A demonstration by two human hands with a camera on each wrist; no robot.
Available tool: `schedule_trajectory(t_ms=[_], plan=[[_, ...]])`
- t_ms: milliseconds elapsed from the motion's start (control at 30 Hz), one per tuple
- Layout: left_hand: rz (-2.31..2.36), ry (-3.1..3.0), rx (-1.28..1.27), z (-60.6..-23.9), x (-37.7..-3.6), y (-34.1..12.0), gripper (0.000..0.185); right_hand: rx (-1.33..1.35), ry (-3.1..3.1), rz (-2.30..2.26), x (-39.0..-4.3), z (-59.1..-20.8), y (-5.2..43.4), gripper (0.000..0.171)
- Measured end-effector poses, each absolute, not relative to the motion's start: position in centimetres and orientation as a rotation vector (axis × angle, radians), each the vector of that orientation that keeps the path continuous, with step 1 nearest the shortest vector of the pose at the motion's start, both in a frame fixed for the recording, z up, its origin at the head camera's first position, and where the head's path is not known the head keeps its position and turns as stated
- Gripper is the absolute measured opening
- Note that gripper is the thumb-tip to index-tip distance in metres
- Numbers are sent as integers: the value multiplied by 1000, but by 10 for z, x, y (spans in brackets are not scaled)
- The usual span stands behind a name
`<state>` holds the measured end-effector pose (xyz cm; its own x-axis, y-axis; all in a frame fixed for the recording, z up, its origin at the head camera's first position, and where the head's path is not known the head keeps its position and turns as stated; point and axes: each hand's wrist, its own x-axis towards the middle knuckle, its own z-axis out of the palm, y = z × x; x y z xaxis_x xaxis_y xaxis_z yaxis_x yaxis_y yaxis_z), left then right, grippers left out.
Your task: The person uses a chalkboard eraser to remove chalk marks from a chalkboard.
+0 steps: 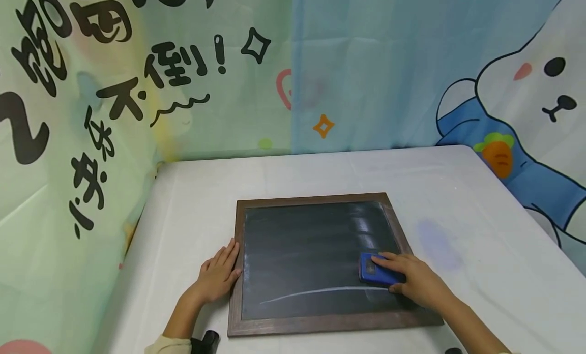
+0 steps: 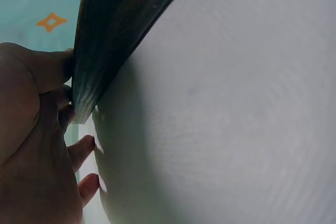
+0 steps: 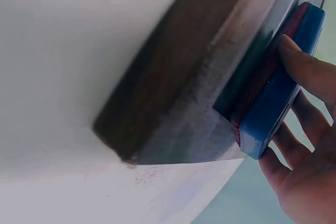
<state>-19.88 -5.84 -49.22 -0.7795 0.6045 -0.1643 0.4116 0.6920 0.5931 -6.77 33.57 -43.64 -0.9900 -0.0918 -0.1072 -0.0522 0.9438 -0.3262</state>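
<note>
A small blackboard [image 1: 316,252] in a brown wooden frame lies flat on a white-covered table. Across its lower part runs a curved white chalk line [image 1: 320,291]. My right hand [image 1: 418,280] grips a blue chalkboard eraser [image 1: 380,270] on the right side of the board, over the line's right end. In the right wrist view the thumb and fingers hold the eraser's [image 3: 273,98] opposite edges, its reddish felt side toward the board. My left hand [image 1: 217,277] rests with fairly straight fingers against the frame's left edge; the left wrist view shows the thumb touching the frame [image 2: 113,40].
The white tablecloth [image 1: 197,191] surrounds the board and bears a faint purple stain [image 1: 437,244] at the right. Behind stand printed curtains [image 1: 366,89] with lettering and a cartoon bear. A black object [image 1: 210,338] is by the left wrist.
</note>
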Motion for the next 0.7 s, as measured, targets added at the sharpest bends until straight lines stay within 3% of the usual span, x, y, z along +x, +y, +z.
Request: schedule_trajectory(t_ms=[400,700], plan=[[738,2592,819,-499,-200,-55,55,-175,2949,-522,-49,-440,340,65],[747,2614,807,-500,-203,-58,55,-294,2984,-531,-64,-445,313,64]])
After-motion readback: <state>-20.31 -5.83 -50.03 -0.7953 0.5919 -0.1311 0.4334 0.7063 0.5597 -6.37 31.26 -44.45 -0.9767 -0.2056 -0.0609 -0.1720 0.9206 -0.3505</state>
